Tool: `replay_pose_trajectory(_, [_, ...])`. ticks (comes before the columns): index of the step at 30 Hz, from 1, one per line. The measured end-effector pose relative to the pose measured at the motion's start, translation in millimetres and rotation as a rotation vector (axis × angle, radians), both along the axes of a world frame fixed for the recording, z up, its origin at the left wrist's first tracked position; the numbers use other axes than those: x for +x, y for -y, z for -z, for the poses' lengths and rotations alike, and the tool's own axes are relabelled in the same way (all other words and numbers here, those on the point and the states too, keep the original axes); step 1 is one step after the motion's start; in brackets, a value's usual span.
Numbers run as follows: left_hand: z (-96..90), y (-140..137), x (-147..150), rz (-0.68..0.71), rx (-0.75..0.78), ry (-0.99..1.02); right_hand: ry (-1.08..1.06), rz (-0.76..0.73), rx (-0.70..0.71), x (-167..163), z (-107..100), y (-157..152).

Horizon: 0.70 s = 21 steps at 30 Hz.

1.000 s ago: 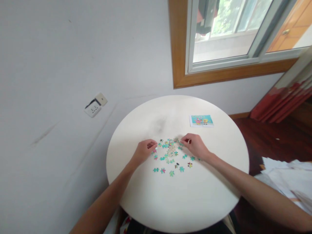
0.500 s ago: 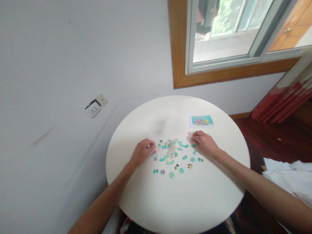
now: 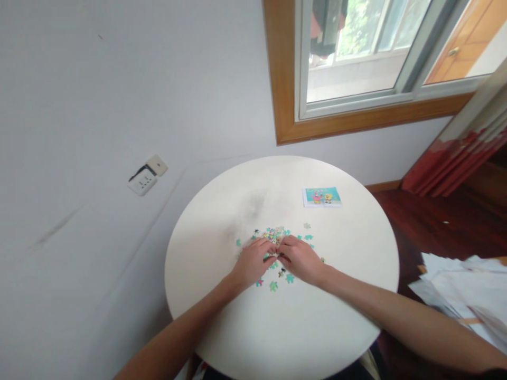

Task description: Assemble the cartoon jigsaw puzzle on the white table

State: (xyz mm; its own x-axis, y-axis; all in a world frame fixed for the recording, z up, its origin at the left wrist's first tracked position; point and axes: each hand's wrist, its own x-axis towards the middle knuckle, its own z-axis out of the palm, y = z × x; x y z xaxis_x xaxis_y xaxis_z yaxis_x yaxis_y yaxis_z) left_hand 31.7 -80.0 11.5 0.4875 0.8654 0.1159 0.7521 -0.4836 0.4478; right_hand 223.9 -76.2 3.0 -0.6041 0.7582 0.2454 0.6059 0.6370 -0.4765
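Over the scattered jigsaw pieces, my left hand [image 3: 253,263] and my right hand [image 3: 300,259] come together with fingertips nearly touching. The fingers of both are curled and pinched. Whatever lies between the fingertips is too small and too covered to make out. Just beyond them is a heap of puzzle pieces [image 3: 271,233], mostly turquoise, some showing a pale speckled back. A light green puzzle piece [image 3: 273,286] lies on the near side, beside a turquoise piece [image 3: 290,278]. Other pieces are partly hidden under my hands.
The round white table [image 3: 289,332] holds everything. A small picture card [image 3: 322,197] with cartoon figures lies toward its back right. Past the left edge is a wall with a socket [image 3: 143,182]. Papers [image 3: 467,287] are stacked at right, and a window stands behind.
My hands were apart at either side of the pieces; both have moved inward and meet over the middle. A pale piece now lies beyond my right hand, a turquoise one left of my left hand.
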Motion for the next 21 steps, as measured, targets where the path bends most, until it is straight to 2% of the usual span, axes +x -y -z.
replay_pose_trajectory(6, [0.6,3.0,-5.6,0.024,-0.002,0.097,-0.139,-0.022,-0.017,-0.5,-4.9,7.9])
replay_pose_trajectory(10, [1.4,8.0,-14.5,-0.074,0.069,0.067,-0.134,0.051,0.012,30.5,-9.9,7.8])
replay_pose_trajectory(16, [10.6,22.1,-10.3,-0.149,0.137,-0.022,0.097,0.269,0.210,102.6,-1.3,-3.3])
replay_pose_trajectory(21, [7.0,19.6,-5.4,-0.147,0.146,-0.039,0.228,0.240,0.178,120.3,7.8,2.1])
